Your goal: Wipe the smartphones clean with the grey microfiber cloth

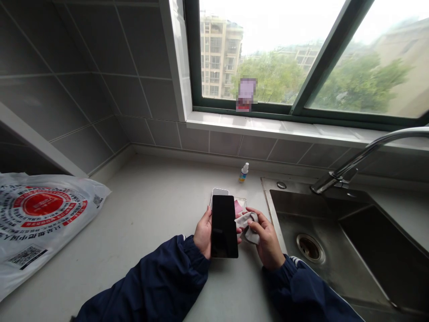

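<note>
White countertop [157, 197] beside a steel sink [284, 223]. Over the countertop, the left hand [203, 233] grips a black phone [224, 227] by its sides; the right hand [269, 239] pinches a grey cloth [252, 237] beside it. A small bottle [243, 173] stands beyond.

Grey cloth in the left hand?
No, the right hand holds the grey cloth, while the left hand holds the black phone.

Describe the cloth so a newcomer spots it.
Start at the steel sink; left of it, over the pale counter, find the right hand. It grips the cloth, right of a black phone. It's light grey and crumpled, unlike that flat phone.
</note>
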Demonstrator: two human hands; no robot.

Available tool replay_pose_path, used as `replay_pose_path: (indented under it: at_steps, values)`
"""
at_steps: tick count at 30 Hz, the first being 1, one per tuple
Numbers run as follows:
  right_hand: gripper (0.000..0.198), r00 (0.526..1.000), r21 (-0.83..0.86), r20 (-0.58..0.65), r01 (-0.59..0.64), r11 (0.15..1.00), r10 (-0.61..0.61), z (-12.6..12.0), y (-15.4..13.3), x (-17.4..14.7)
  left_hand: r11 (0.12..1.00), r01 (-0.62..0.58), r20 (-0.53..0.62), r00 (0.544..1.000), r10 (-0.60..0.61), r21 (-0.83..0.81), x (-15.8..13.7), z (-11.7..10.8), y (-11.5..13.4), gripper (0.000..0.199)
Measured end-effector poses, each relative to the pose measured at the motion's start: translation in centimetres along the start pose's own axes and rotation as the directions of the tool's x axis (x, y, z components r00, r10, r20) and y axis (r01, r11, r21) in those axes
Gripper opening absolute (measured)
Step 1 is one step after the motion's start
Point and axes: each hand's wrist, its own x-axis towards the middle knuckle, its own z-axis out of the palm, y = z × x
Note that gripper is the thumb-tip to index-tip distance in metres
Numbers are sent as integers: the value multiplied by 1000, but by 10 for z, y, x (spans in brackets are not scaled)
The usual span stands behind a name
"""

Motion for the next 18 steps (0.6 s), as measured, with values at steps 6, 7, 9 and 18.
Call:
replay_pose_path:
  at_steps: [6, 7, 9, 18]
  values:
    - [34, 994, -4, -103, 33, 999, -33, -5, 2, 4, 999, 40, 120, 992, -44, 35, 0, -5, 2, 80]
    - [32, 993, -12, -108, 40, 999, -41, -5, 2, 4, 998, 44, 153, 987, -49, 40, 0, -6, 2, 80]
    - [32, 992, -35, -112, 51, 998, -54, -4, 3, 4, 998, 50, 191, 980, -58, 49, 0, -6, 2, 81]
    - [35, 985, -223, -136, 72, 972, -104, -8, 4, 3, 994, 102, 204, 973, -110, 46, 0, -10, -3, 73]
